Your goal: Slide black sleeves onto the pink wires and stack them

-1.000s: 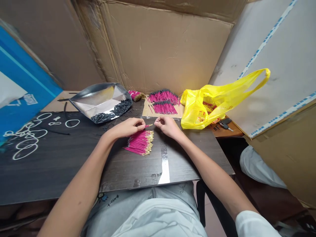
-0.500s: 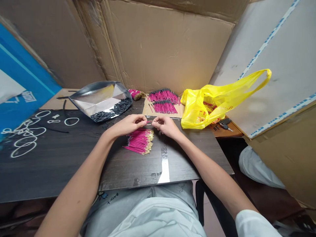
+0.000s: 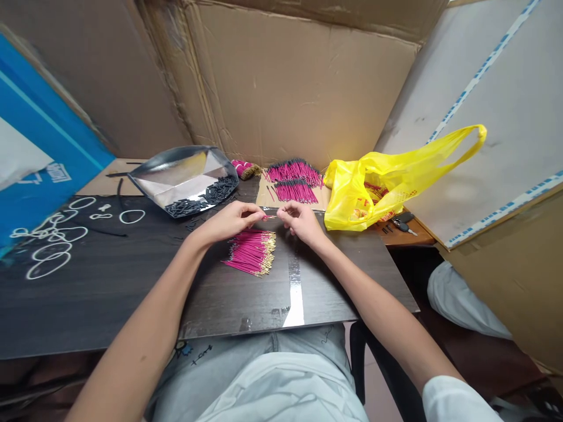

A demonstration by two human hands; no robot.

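My left hand and my right hand meet over the dark board, both pinched on one thin pink stick held between them. Just below the hands lies a loose pile of pink sticks with gold tips. Behind the hands, more pink sticks with black ends lie in rows on cardboard. A silver foil bag at the back left spills several small black tubes.
A yellow plastic bag sits at the right, with keys beside it. White rubber bands lie scattered at the left. Cardboard walls close in the back and a blue box stands left.
The hands drew together on the pink stick and then eased slightly apart. The view shifted a little; the pile has not moved.
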